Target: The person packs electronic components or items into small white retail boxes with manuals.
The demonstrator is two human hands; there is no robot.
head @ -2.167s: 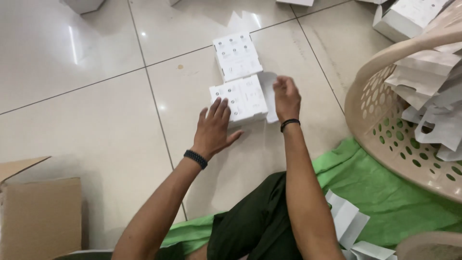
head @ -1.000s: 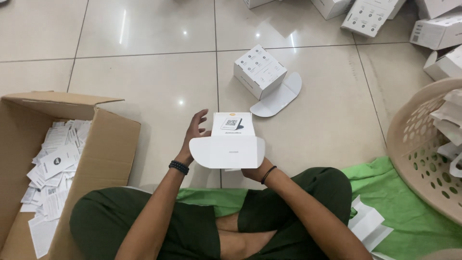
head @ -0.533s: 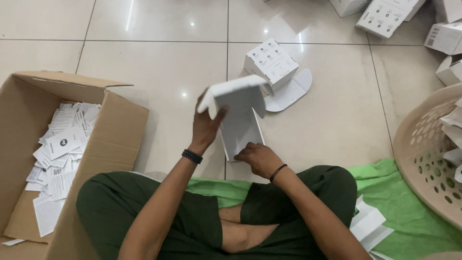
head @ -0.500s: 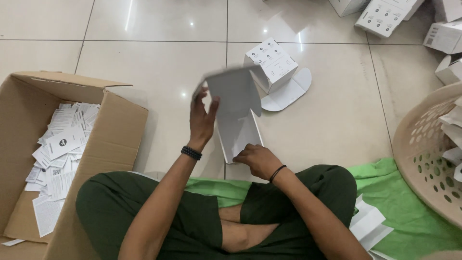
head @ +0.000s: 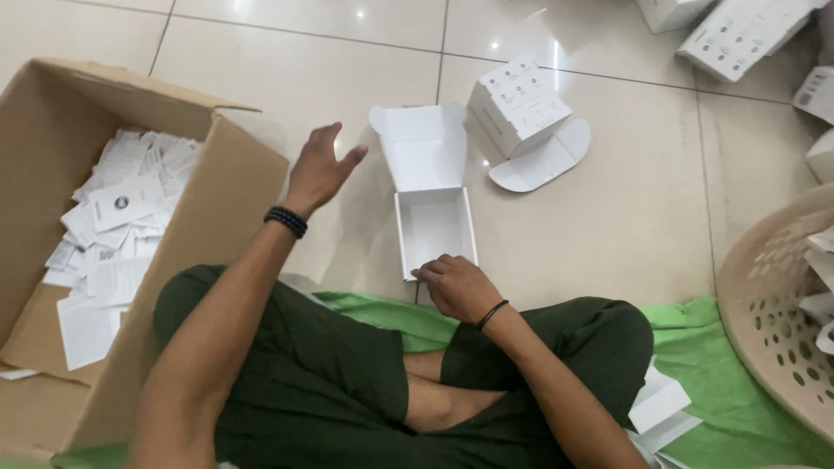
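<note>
Since half a second ago, left hand (head: 320, 172) has let go of the lid and swung, fingers spread and empty, toward the cardboard carton (head: 228, 187) of leaflets. Right hand (head: 458, 287) pinches the near rim of the open white box (head: 432, 221) on the floor tiles (head: 608, 226); that pinch should stay firm so the box does not slide.

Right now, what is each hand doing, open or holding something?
Left hand: open, fingers spread, holding nothing, raised above the floor.
Right hand: fingers on the near edge of the open white box.
</note>
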